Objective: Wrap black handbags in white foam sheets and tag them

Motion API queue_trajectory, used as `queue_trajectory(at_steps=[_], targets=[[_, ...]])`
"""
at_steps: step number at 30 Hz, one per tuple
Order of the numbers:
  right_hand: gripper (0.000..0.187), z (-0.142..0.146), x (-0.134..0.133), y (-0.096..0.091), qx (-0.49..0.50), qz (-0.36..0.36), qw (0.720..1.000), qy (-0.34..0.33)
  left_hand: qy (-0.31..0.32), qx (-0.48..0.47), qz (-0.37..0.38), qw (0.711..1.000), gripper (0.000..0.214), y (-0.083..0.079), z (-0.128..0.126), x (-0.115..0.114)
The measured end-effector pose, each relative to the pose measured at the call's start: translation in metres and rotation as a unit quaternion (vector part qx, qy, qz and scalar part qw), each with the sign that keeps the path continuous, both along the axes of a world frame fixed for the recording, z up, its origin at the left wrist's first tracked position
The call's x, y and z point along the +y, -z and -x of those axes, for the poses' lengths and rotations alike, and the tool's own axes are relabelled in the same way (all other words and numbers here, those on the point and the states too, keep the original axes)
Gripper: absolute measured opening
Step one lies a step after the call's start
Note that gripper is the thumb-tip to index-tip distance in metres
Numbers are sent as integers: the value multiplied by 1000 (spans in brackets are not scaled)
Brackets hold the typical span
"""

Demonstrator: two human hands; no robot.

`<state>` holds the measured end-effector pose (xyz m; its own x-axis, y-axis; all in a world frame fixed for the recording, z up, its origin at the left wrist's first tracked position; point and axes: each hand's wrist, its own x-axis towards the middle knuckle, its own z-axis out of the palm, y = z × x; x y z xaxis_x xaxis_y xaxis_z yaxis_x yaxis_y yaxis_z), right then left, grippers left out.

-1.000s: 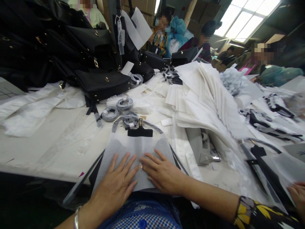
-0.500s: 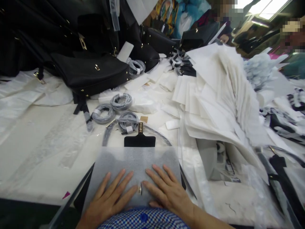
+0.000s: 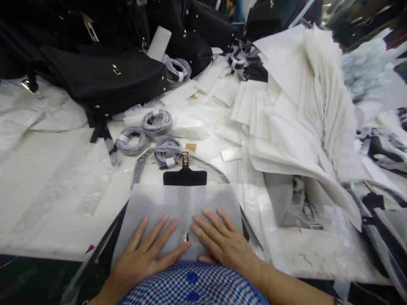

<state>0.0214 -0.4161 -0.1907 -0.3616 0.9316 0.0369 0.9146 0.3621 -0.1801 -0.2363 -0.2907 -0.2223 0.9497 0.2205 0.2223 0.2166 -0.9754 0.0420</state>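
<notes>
Head view: translucent grey sheet (image 3: 182,203) over, apparently, a black bag (image 3: 111,242) at the table's (image 3: 47,199) near edge.
Left hand (image 3: 141,260) and right hand (image 3: 229,245) lie flat and splayed on the sheet; a black tab (image 3: 185,178) with gold clasp (image 3: 185,158) projects beyond.

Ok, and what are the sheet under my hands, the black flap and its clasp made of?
The sheet: perhaps paper or thin cloth, matte, slightly see-through grey. The flap: leather or imitation, going by its smooth, dull black face. The clasp: probably metal, polished gold-coloured, from its bright glints.
</notes>
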Motion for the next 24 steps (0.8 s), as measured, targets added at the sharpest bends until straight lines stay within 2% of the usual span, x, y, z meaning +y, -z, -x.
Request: queue_trajectory(at_steps=[3, 6, 14, 20, 24], targets=[[65, 3, 0, -2, -26, -9, 1000, 5, -26, -36, 35, 998, 49, -4, 2, -3], [64, 6, 0, -4, -41, -13, 999, 14, -21, -47, 52, 997, 49, -6, 4, -4], [53, 9, 7, -10, -46, -15, 999, -18, 19, 10, 19, 1000, 46, -14, 9, 5], [50, 15, 12, -13, -38, -3, 997, -71, -10, -30, 68, 997, 38, -12, 11, 2], [49, 22, 11, -13, -39, 5, 998, -46, 9, -34, 49, 998, 37, -9, 14, 3]])
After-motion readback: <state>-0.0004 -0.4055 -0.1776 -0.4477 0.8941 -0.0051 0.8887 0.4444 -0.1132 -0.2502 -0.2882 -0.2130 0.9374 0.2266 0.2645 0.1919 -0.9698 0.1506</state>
